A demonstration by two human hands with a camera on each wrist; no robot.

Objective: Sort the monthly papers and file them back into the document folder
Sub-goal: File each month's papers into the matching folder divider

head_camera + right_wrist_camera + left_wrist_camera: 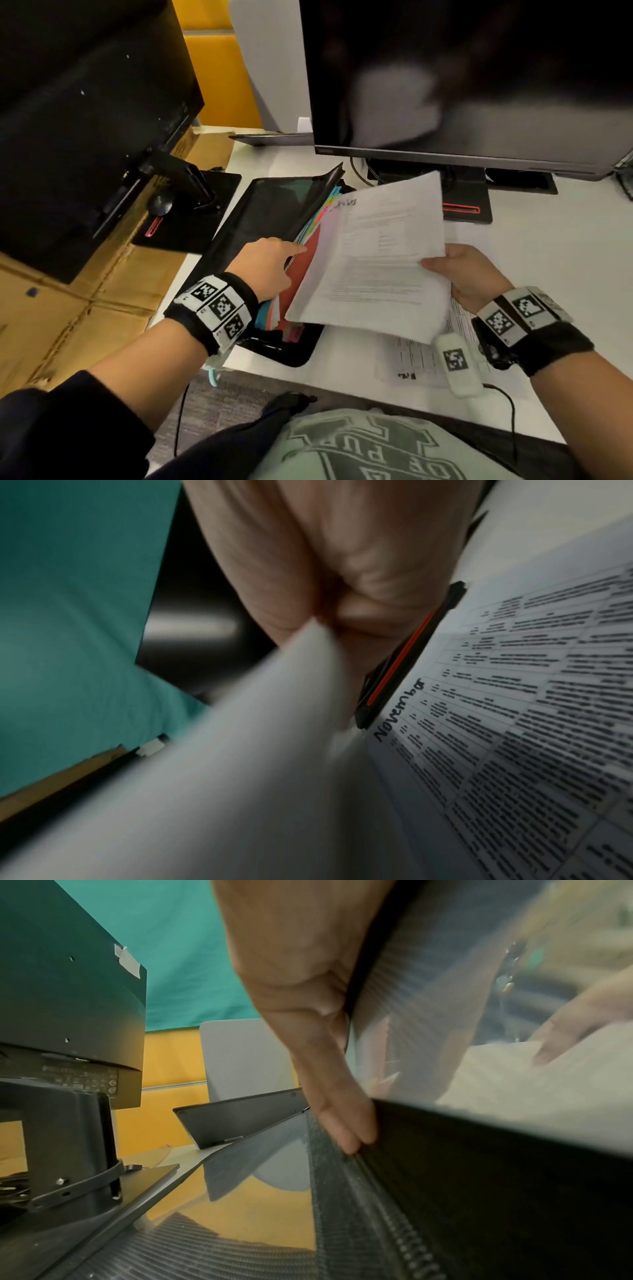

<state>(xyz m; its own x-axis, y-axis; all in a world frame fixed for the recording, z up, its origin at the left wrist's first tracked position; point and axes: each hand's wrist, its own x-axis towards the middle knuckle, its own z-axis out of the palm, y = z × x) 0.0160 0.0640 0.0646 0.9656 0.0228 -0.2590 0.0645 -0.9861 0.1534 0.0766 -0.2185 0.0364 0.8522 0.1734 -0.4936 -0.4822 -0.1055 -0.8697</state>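
White papers point(373, 260) are hanging pinched in the right hand point(469, 274) while the left hand point(263, 263) is gripping the folder point(274, 205) flap, apparently parting dividers at the desk point(548, 274) edge for filing.

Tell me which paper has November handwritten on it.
The table-printed sheet lying flat on the desk under the right hand, not the sheaf that hand holds up over the folder.
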